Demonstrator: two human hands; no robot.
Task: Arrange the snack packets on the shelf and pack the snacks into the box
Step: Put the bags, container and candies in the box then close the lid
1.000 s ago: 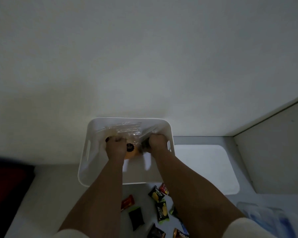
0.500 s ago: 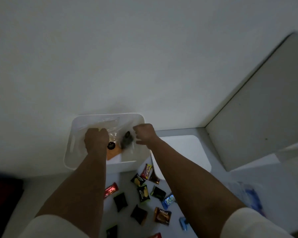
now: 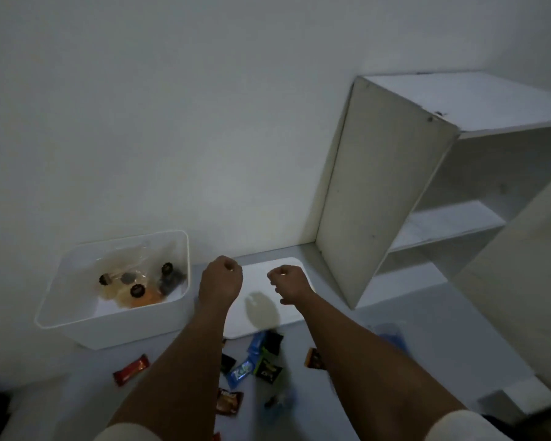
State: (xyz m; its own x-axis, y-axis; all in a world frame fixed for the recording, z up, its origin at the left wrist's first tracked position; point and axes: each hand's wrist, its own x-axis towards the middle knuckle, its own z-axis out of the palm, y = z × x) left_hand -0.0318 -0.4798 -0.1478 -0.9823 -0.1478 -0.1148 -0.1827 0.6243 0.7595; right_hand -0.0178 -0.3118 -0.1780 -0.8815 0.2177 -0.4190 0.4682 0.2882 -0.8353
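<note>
Half a second before, both hands were at the white plastic box (image 3: 77,310), the left one down inside it on the clear bags; now both had come out and hung to its right, and the view had swung so that the shelf unit showed far more.

At the left the box stood against the wall, smooth-sided and round-cornered, with crinkled transparent snack bags (image 3: 134,281) lying in it, orange and dark contents showing through, each with a dark round label. On the pale floor in front lay a glossy red wrapper (image 3: 131,370).

The left hand (image 3: 220,280) was just beside the box's right wall, fingers curled under into a loose fist, gripping nothing visible. The right hand (image 3: 289,281) was apart from it, curled the same way and also empty, above a flat white lid (image 3: 268,310) with rounded corners. Below the forearms small foil snack packets (image 3: 261,361) were scattered on the floor, blue, black-and-green and brown, some blurred.

At the right stood the white board shelf unit (image 3: 372,198), boxy and matte, its shelves bare.
</note>
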